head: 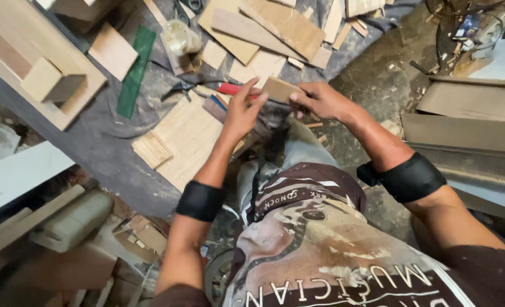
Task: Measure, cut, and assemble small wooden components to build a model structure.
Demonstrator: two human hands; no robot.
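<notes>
— Wood piece [279,89], small and flat, is up between both hands. See it?

— Yes. Who holds it?

— The right hand [320,100] pinches its right end with thumb and fingers. The left hand [242,111] is at its left end, with the fingers [251,91] stretched up and touching that edge.

— So the hands are close together?

— Very close. Only the little brown piece sits between them. It is held in the air, over the edge of the table [101,145].

— What is right under it?

— A red-handled tool [232,88] lies on the table just behind the left hand. Near that is a pale wood board [187,139] with thin lines on it, and a smaller wood block [151,149] touching its corner.

— And farther away?

— A green strip [135,71] lies well to the left. A heap of wood scraps [269,28] is at the far side of the table. A clear plastic cup [179,37] stands by the scraps.

— Is the person wearing anything on the arms?

— Black bands, one on each arm [200,200].
</notes>
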